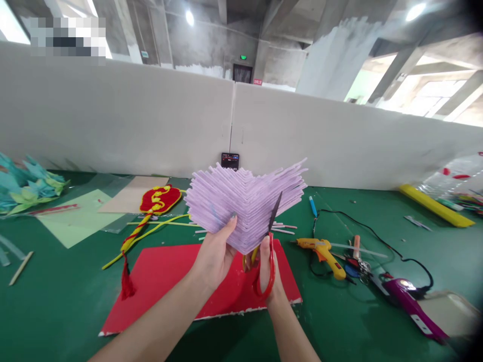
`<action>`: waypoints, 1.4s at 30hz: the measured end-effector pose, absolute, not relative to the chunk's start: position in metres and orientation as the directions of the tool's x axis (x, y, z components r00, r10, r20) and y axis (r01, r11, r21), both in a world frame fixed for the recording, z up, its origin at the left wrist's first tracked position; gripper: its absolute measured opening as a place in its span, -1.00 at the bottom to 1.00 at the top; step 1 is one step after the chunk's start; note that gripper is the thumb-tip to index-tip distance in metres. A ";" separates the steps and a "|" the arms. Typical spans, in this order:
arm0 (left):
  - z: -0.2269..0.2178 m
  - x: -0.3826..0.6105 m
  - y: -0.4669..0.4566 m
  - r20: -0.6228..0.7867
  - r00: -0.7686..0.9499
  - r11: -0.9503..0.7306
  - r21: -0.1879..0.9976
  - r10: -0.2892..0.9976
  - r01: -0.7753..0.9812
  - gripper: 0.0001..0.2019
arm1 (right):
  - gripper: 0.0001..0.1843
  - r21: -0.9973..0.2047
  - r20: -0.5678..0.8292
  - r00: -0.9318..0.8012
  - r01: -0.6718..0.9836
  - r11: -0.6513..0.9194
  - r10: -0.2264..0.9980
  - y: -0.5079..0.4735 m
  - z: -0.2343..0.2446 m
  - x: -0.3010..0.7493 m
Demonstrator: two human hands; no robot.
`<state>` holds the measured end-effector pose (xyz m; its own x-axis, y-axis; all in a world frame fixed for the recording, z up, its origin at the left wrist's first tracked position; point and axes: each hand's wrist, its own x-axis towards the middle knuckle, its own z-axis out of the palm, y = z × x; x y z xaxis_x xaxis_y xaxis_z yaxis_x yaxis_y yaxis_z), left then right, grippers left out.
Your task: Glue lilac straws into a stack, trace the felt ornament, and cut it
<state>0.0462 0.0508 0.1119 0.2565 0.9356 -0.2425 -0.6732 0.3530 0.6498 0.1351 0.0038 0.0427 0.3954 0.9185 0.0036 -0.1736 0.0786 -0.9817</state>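
Observation:
My left hand [215, 256] grips the lower tip of a heart-shaped piece built from stacked lilac paper sticks [245, 198], held upright above a red board [181, 281]. My right hand [268, 274] is closed through the red handles of a pair of scissors [269, 246]. The dark blade points up across the right half of the lilac heart. Both forearms reach in from the bottom edge.
A yellow glue gun [320, 250] with a black cord, a purple tool [411, 304] and small tools lie right on the green table [68, 301]. A red and yellow tasselled ornament [158, 199], pale green sheets, loose sticks and teal paper flowers [26, 183] lie left. White partitions stand behind.

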 end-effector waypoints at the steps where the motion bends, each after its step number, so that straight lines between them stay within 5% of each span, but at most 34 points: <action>1: 0.112 0.046 0.051 -0.249 0.254 0.356 0.649 0.935 -0.673 -0.75 | -0.34 -0.983 -0.004 0.385 -0.173 0.068 0.923 0.004 0.042 0.135; 25: 0.107 0.047 0.050 -0.239 0.250 0.345 0.657 0.938 -0.670 -0.73 | -0.33 -0.994 -0.067 0.453 -0.106 -0.021 0.889 -0.002 0.048 0.132; 42: 0.108 0.050 0.052 -0.283 0.225 0.359 0.641 0.932 -0.678 -0.75 | -0.32 -0.960 -0.207 0.469 -0.266 -0.086 0.859 0.003 0.043 0.128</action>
